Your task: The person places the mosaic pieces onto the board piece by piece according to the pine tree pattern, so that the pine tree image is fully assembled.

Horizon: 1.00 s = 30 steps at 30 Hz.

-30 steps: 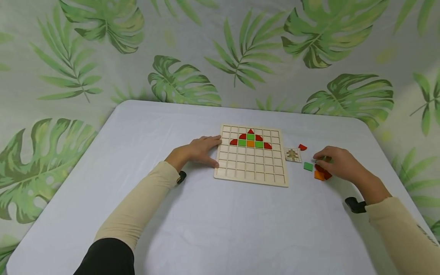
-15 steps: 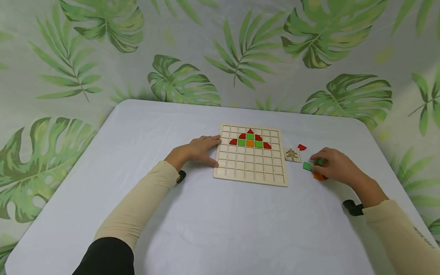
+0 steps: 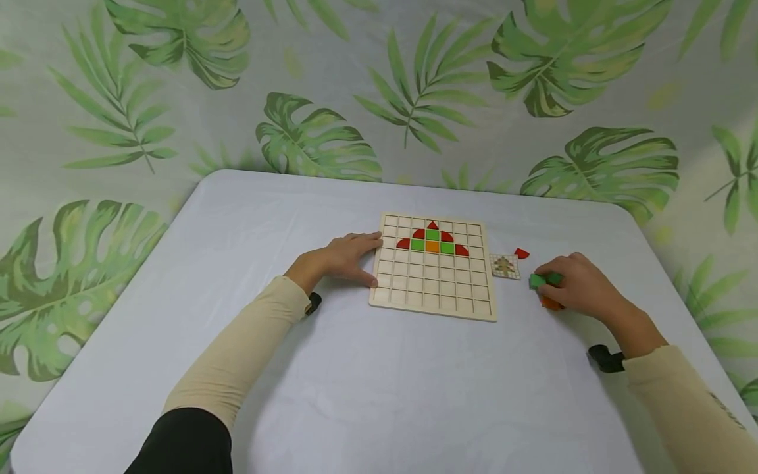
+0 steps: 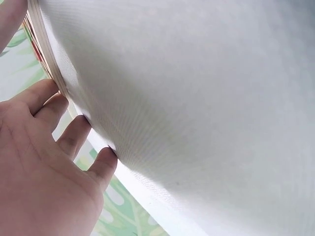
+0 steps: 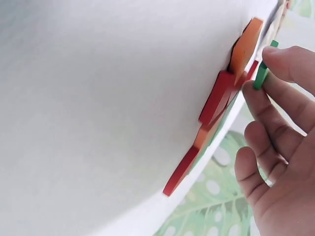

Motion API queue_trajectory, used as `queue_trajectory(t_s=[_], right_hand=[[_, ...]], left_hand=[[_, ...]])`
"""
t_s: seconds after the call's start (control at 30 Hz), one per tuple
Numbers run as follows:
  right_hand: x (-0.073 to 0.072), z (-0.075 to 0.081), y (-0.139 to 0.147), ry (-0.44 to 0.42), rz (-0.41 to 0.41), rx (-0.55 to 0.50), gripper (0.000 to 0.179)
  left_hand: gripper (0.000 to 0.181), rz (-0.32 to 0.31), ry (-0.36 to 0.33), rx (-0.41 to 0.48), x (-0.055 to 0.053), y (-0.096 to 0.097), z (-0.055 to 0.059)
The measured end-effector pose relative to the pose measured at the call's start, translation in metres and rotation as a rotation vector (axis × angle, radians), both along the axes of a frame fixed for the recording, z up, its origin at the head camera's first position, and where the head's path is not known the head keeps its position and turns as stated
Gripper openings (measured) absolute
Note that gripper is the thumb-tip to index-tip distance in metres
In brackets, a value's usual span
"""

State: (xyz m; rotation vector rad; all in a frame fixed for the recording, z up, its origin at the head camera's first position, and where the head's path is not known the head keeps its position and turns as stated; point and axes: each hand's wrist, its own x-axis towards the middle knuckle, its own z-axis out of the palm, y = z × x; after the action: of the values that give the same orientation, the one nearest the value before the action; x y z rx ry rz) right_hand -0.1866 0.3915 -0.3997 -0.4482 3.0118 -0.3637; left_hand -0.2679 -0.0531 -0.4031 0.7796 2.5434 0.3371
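Note:
A light wooden grid board (image 3: pixel 432 289) lies on the table, with red, green and orange tiles forming a stepped shape in its upper rows. My left hand (image 3: pixel 346 259) rests against the board's left edge, fingers and thumb spread. To the right of the board, my right hand (image 3: pixel 583 283) pinches a green tile (image 5: pixel 263 69) between thumb and fingertips. Beneath and beside that hand is a loose pile of tiles, with an orange tile (image 5: pixel 245 49) and a red tile (image 5: pixel 216 98) showing; the hand partly hides the pile in the head view.
A small pattern card (image 3: pixel 505 266) lies beside the board's right edge. One red tile (image 3: pixel 522 253) sits apart, just beyond the card. The white-covered table (image 3: pixel 414 388) ends at a leaf-patterned cloth (image 3: pixel 426 85) behind.
My right hand has shifted slightly left over the pile and now pinches a green tile. The nearer green tile has moved a little right and away from me. My left hand stays put.

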Motion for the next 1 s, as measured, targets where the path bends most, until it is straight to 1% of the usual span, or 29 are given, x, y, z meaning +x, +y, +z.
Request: queue_trajectory(t_s=[0.07,0.17,0.37,0.5,0.77,1.0], right_hand=[[0.001,0.002,0.002,-0.011,-0.017,-0.024,0.028],[0.002,0.003,0.004,-0.019,-0.02,-0.045,0.029],[0.004,0.002,0.006,-0.003,-0.015,-0.07,0.03],[0.005,0.003,0.004,0.001,-0.019,-0.073,0.031],[0.004,0.009,-0.004,-0.001,-0.02,-0.07,0.031],[0.004,0.012,-0.012,0.022,0.006,-0.096,0.031]], left_hand=[[0.092,0.002,0.0,-0.003,0.0,0.0,0.001],[0.092,0.009,-0.006,-0.006,0.001,0.001,0.003],[0.092,0.005,-0.02,-0.001,0.002,0.001,0.003],[0.092,0.0,-0.01,0.003,0.001,0.001,0.003],[0.092,-0.001,-0.008,0.004,0.002,0.001,0.003],[0.091,-0.003,-0.001,-0.001,0.003,0.001,0.005]])
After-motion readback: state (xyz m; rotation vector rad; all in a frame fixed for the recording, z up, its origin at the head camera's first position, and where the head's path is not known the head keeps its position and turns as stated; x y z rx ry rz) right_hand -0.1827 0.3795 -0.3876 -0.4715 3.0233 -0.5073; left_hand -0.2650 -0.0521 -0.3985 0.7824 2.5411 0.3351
